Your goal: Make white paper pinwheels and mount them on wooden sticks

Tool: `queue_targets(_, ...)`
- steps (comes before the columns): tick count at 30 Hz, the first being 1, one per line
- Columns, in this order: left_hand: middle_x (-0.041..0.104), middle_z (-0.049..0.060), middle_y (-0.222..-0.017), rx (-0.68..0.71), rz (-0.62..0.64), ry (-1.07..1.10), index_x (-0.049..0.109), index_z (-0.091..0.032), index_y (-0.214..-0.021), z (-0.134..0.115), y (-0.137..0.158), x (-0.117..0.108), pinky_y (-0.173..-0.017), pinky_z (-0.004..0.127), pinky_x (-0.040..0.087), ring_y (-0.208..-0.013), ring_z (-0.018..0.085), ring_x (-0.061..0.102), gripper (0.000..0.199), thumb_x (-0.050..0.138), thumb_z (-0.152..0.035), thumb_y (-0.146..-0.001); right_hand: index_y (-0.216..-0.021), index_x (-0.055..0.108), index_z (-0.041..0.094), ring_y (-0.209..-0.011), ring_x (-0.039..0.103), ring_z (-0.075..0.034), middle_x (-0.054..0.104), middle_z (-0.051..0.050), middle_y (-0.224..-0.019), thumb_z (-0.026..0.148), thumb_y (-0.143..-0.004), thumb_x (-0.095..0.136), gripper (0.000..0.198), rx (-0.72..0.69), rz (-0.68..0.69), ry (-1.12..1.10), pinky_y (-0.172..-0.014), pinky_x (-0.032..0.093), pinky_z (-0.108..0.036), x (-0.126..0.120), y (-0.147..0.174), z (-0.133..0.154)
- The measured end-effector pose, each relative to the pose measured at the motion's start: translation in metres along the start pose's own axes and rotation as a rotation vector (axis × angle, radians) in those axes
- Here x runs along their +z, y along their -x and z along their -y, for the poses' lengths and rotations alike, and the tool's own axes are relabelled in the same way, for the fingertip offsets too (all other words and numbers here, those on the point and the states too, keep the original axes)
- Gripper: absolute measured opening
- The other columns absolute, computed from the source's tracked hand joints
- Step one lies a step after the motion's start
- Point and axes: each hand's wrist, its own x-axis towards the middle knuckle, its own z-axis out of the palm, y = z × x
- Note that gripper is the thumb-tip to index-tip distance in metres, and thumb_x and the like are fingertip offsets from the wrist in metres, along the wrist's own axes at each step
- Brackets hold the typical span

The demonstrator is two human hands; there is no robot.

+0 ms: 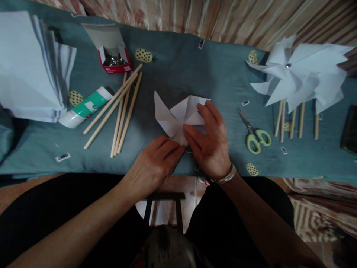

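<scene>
I have the bare left hand (156, 159) and bare right hand (213, 141) grasping a white folded-paper pinwheel (176, 120) at their fingertips. Green-handled metal scissors (252, 131) lie right of those fingers, slim pale wooden sticks (129, 112) to their left.

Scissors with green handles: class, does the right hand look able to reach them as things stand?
Probably yes: the scissors lie off to the right of the right hand, uncovered, with only tablecloth between. It would likely have to leave the folded paper first.
</scene>
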Motion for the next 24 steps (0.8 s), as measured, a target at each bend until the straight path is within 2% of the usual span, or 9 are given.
queue_targets(8,0.068,0.011,-0.098,-0.012,0.007,-0.005,0.062,-0.006,-0.114,0.000,0.000,0.000,-0.077,0.037,0.059,-0.090,0.022,0.060,0.022,0.053,-0.011,-0.094,-0.107,0.067,0.026,-0.146,0.032,-0.031,0.047,-0.008,-0.147,0.017,-0.097,0.049,0.022,0.021,0.087,0.047,-0.109,0.042,-0.052,0.000,0.001,0.001)
queue_targets(14,0.069,0.011,-0.096,-0.012,0.000,-0.008,0.063,-0.007,-0.113,-0.001,-0.001,-0.001,-0.076,0.035,0.058,-0.088,0.021,0.060,0.021,0.052,-0.011,-0.095,-0.121,0.061,0.035,-0.151,0.022,-0.032,0.040,-0.001,-0.154,0.018,-0.098,0.044,0.033,0.110,0.204,-0.059,-0.115,0.033,-0.058,0.000,0.003,0.001)
queue_targets(17,0.069,0.010,-0.094,-0.026,-0.005,-0.015,0.065,-0.010,-0.109,-0.001,-0.003,-0.002,-0.074,0.035,0.057,-0.087,0.020,0.061,0.020,0.050,-0.014,-0.096,-0.128,0.057,0.038,-0.151,0.020,-0.033,0.037,0.000,-0.156,0.019,-0.098,0.043,0.037,0.140,0.218,-0.088,-0.115,0.031,-0.061,0.000,0.006,0.002)
queue_targets(21,0.068,0.009,-0.097,-0.030,-0.040,-0.046,0.067,-0.014,-0.106,0.001,-0.005,-0.005,-0.074,0.037,0.057,-0.088,0.022,0.060,0.017,0.056,-0.022,-0.095,-0.130,0.054,0.035,-0.152,0.019,-0.033,0.037,-0.003,-0.156,0.017,-0.098,0.042,0.039,0.117,0.213,-0.083,-0.113,0.032,-0.062,0.002,0.010,0.001)
queue_targets(24,0.067,0.012,-0.106,-0.022,-0.077,-0.091,0.064,-0.012,-0.112,0.004,-0.006,-0.007,-0.082,0.043,0.055,-0.098,0.027,0.059,0.026,0.060,-0.030,-0.093,-0.127,0.057,0.029,-0.151,0.020,-0.035,0.037,-0.008,-0.155,0.016,-0.098,0.042,0.036,0.092,0.213,-0.043,-0.110,0.035,-0.062,0.002,0.011,0.000)
